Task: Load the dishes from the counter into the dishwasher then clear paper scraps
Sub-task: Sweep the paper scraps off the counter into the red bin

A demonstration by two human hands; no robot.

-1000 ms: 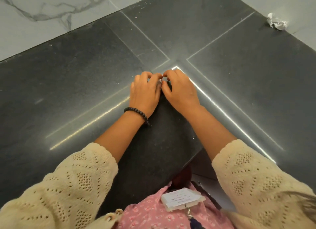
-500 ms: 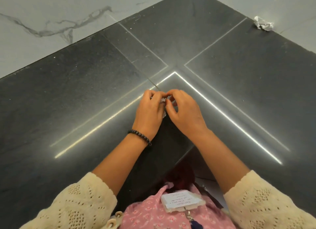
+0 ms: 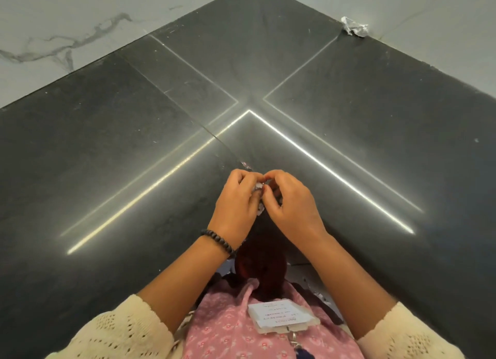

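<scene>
Dark polished stone corner bench [image 3: 375, 149] fills the view, pale marble-veined wall [image 3: 67, 23] behind it on both sides. Left hand [image 3: 236, 200] and right hand [image 3: 291, 205] meet above the bench's near inner corner, touching, small white paper scraps [image 3: 258, 188] pinched between them. Crumpled white paper ball [image 3: 354, 27] sits far right at the back, against the wall, well apart from the hands. Beaded dark bracelet [image 3: 218, 241] on left wrist.

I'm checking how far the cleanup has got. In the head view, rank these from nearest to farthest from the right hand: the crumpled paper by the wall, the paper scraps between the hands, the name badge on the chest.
1. Paper scraps: pinched between the right hand and the left hand.
2. Name badge: below, on the chest.
3. Crumpled paper: far right, against the wall.
</scene>
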